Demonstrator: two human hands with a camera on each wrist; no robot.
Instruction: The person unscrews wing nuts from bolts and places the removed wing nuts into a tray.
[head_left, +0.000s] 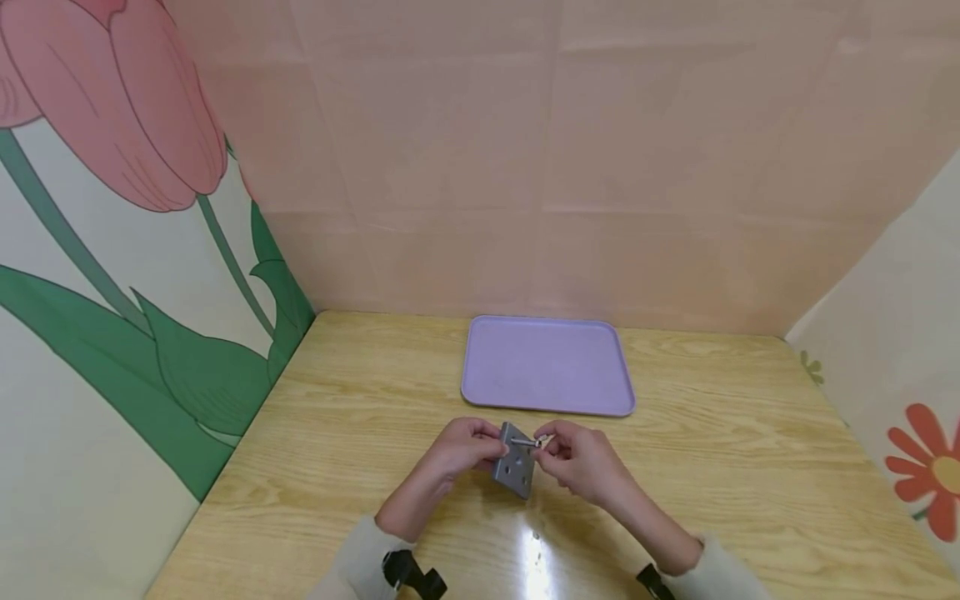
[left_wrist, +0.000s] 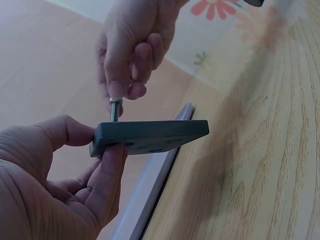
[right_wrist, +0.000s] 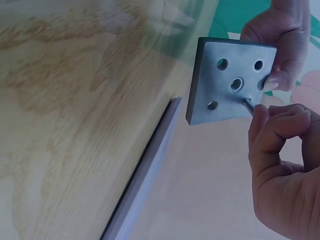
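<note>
My left hand (head_left: 467,447) grips one edge of a square grey metal plate (head_left: 514,475), thumb on one face and fingers on the other. Several round holes go through the plate (right_wrist: 230,70), one of them in its middle. Between thumb and fingertips, my right hand (head_left: 583,460) pinches the head end of a bolt (head_left: 527,442). The bolt's shank (left_wrist: 115,111) stands about square to the plate, its tip at a corner hole in the right wrist view. Both hands hold these things above the table.
A shallow purple tray (head_left: 547,367) lies on the wood-grain table (head_left: 360,383) beyond the hands, near the pink back wall (head_left: 540,167). Flower-printed panels (head_left: 225,367) border the left and right sides. Light glares on the tabletop just in front of the plate.
</note>
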